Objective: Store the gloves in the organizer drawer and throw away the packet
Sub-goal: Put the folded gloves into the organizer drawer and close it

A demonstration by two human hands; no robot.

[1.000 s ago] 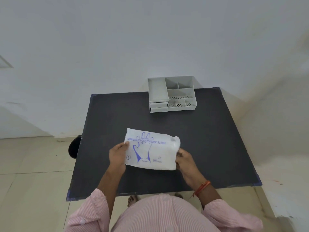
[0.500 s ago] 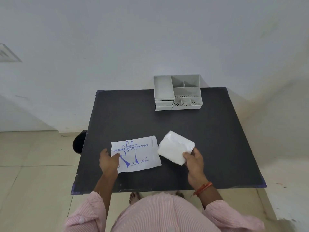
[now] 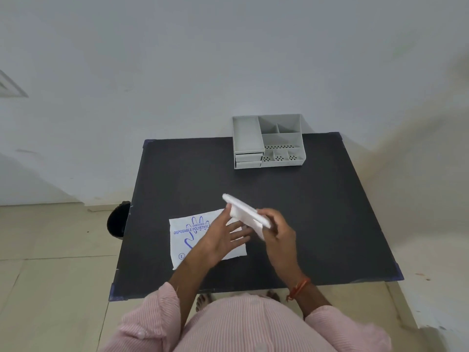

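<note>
White gloves (image 3: pixel 245 216) raised, packet (image 3: pixel 189 240) flat

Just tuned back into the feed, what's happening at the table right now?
A person holds a folded stack of gloves in the right hand, with the left hand open beside it. The emptied packet lies flat on the black table. The grey organizer at the far edge has both drawers shut.

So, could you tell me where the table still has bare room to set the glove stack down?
Bare table lies right of the right hand, out to the right edge, and in the wide band between the hands and the organizer. The far-left strip beside the organizer is free too. It is crowded near the front left, where the packet lies under the left hand.
</note>
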